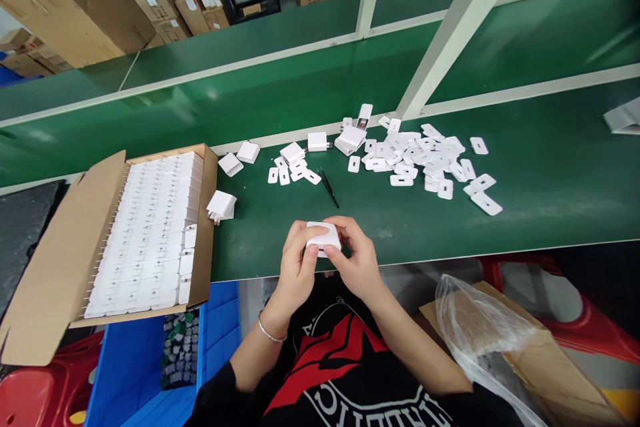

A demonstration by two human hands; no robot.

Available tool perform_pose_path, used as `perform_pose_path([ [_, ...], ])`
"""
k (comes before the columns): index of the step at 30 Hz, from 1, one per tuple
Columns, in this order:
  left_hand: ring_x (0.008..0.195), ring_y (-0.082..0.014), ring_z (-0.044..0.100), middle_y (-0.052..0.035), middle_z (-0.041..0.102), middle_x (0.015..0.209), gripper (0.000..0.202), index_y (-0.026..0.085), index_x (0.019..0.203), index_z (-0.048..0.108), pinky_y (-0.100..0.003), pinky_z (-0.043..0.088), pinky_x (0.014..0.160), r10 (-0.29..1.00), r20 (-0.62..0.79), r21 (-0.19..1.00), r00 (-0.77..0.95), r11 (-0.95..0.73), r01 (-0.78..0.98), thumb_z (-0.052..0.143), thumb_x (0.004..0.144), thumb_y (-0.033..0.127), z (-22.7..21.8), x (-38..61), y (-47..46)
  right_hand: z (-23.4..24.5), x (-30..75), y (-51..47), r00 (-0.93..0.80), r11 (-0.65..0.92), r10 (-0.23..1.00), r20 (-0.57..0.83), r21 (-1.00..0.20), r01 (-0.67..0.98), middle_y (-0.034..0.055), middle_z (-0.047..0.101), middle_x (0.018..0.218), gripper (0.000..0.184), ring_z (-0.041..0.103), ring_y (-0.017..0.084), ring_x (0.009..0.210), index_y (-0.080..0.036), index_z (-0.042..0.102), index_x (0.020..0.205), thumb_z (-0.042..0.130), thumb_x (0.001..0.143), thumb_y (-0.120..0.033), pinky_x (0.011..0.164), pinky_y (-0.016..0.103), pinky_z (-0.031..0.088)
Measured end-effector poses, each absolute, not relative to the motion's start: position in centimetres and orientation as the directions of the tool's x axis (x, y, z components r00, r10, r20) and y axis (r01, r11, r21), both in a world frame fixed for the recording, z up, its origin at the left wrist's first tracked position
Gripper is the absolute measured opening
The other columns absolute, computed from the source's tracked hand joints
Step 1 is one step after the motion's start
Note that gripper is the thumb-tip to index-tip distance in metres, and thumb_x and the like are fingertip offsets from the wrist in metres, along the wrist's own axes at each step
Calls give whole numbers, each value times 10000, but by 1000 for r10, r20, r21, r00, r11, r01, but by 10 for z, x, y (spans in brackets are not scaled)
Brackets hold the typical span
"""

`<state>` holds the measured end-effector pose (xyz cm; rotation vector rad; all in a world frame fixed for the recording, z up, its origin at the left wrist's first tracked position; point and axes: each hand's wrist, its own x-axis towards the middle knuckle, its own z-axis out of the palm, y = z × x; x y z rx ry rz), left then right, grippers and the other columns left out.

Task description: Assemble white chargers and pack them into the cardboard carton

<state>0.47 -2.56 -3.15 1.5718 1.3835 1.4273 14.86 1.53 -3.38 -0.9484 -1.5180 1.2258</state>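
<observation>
Grip: our left hand (pixel 297 267) and right hand (pixel 357 260) pinch one white charger (pixel 323 237).
Risk: we could fumble it off the table (pixel 550 200) edge.

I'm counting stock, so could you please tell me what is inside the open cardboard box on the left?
Close-packed rows of white plastic pieces fill the cardboard box; anything beneath that top layer is covered.

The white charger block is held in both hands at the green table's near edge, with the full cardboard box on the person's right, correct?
No. The head view shows the cardboard box on the person's left; the left hand and right hand do hold the white charger block at the green table edge.
</observation>
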Motion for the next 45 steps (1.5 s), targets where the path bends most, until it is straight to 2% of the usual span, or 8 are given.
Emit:
perform_pose_path([
  [4,943,-215,607,-68,617,1050,336,268,1122,722,-349,527,794,919,331,925,-213,-271,268,474,1081,491,-37,11,-26,-37,145,11,-325,181,930,172,-983,-1,56,695,1082,319,661,208,883,-259,607,1240,549,1038,-499,746,339,538],
  [19,935,-224,616,-66,604,969,430,255,1011,742,-364,545,793,916,371,909,-150,-325,262,497,1041,607,-43,-13,-23,-47,151,27,-556,77,820,137,-988,-131,44,704,1033,427,662,194,841,-271,608,1259,745,925,-499,702,316,542],
  [26,1080,-275,712,-135,664,1308,568,281,1397,561,-407,613,859,992,126,992,-16,-126,19,496,1009,690,-29,-21,-30,-39,169,45,-644,292,726,242,-956,-30,24,647,998,526,568,180,793,-325,664,1330,845,836,-345,719,333,530],
  [30,1109,-257,719,-120,706,1241,425,253,1315,558,-415,604,944,1000,15,1000,7,-15,16,681,986,490,-24,-24,-33,-36,163,44,-687,330,688,233,-944,11,5,596,971,550,548,173,813,-354,616,1412,771,892,-261,759,336,531],
  [35,919,-200,716,-56,676,1076,478,256,1163,484,-356,608,824,978,-33,999,-204,28,-29,785,895,513,-27,-36,-33,-49,156,41,-604,282,768,213,-959,21,17,581,1063,748,543,147,801,-337,380,1599,718,938,-251,797,337,537],
  [40,1146,-243,660,-107,558,1268,538,252,1209,411,-391,574,968,656,354,911,-666,-81,404,806,867,383,-3,-93,-20,-67,165,49,-447,247,871,203,-968,43,7,583,1007,530,508,136,731,-298,468,1503,625,999,-254,741,327,499],
  [42,1292,-274,560,-141,499,1341,488,213,1252,432,-430,496,1108,447,553,754,-703,89,651,749,884,266,6,-122,-9,-71,168,51,-374,192,910,176,-981,5,4,586,944,411,524,144,721,-273,523,1421,599,1017,-284,692,314,482],
  [45,1329,-311,519,-192,465,1382,395,151,1286,471,-468,453,1147,394,597,590,-699,375,715,589,910,137,9,-156,9,-72,169,51,-328,145,935,137,-989,2,4,589,896,291,537,150,725,-258,578,1312,584,1026,-314,665,304,466],
])
